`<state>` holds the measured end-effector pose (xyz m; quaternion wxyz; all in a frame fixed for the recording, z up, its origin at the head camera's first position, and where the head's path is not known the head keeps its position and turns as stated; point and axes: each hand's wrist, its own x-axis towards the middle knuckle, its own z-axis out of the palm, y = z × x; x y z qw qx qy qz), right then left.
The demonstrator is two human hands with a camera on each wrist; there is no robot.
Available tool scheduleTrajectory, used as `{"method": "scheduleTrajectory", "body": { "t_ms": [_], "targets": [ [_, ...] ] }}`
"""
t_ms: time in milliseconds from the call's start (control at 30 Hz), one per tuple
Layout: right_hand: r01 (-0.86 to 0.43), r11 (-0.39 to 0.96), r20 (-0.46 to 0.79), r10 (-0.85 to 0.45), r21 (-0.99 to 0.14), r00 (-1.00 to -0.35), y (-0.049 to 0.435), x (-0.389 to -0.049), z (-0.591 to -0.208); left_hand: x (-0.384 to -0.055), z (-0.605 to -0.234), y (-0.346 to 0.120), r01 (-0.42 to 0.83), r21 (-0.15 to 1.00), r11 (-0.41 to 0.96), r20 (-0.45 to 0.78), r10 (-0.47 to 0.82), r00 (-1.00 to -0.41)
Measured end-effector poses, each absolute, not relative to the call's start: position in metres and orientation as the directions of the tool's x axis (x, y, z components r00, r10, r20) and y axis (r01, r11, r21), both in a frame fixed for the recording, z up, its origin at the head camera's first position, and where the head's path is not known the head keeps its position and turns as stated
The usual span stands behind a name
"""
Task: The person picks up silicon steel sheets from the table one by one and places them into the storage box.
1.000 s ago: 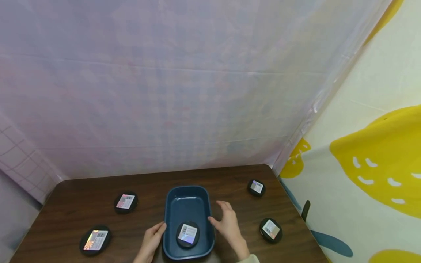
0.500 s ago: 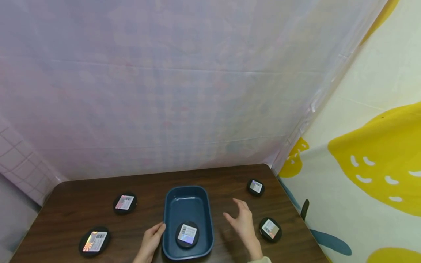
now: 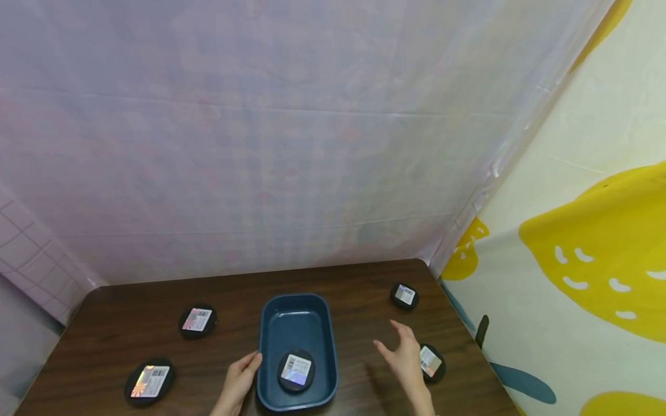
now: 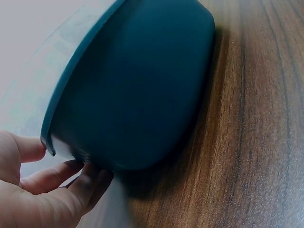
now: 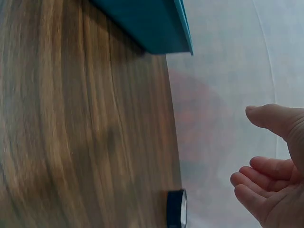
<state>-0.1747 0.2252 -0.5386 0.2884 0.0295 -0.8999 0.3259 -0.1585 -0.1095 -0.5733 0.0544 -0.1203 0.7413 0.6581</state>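
A dark blue rectangular dish (image 3: 296, 312) stands at the table's front middle. Inside its near half lies a flat round black disc (image 3: 296, 371) with a shiny barcode label. My left hand (image 3: 238, 375) grips the dish's left rim; in the left wrist view its thumb is at the rim (image 4: 64, 83) and the fingers curl against the outer wall. To the right of the dish, my right hand (image 3: 406, 358) hovers with thumb and fingers spread, holding nothing. It partly covers a labelled black disc (image 3: 433, 365) in the head view. Another disc (image 3: 404, 296) lies farther back on the right.
Two more labelled black discs, a far one (image 3: 198, 320) and a near one (image 3: 150, 381), lie left of the dish on the brown wooden table (image 3: 234, 294). A pale curtain (image 3: 291, 173) hangs behind the table, and a lemon-patterned cloth (image 3: 577, 202) to its right.
My right hand has moved away from the dish's right side toward the near right disc, fingers still spread. The left hand and the dish stay where they were.
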Motion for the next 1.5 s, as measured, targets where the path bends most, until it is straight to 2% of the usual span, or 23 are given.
{"method": "scheduleTrajectory", "body": {
  "t_ms": [333,600,933,1067,1233,1500],
  "targets": [
    [-0.142,0.77,0.476,0.228,-0.622,-0.849,0.246,-0.164,-0.54,-0.158,-0.574,-0.11,-0.256,0.962,0.093,-0.246,-0.104,-0.964],
    [-0.127,0.776,0.578,0.338,-0.617,-0.742,0.265,-0.158,-0.552,-0.157,-0.574,-0.111,-0.262,0.962,0.079,-0.253,-0.108,-0.961],
    [-0.006,0.749,0.496,0.432,-0.662,-0.753,0.286,-0.153,-0.565,-0.156,-0.573,-0.112,-0.223,0.97,0.093,-0.215,-0.095,-0.972],
    [0.076,0.724,0.407,0.467,-0.685,-0.785,0.293,-0.152,-0.57,-0.157,-0.573,-0.112,-0.226,0.969,0.096,-0.216,-0.102,-0.971],
    [0.18,0.71,0.328,0.515,-0.681,-0.792,0.298,-0.148,-0.575,-0.158,-0.575,-0.11,-0.228,0.969,0.094,-0.218,-0.101,-0.971],
    [0.209,0.718,0.295,0.508,-0.664,-0.809,0.304,-0.146,-0.585,-0.158,-0.575,-0.11,-0.234,0.968,0.094,-0.225,-0.097,-0.969]
  ]
}}
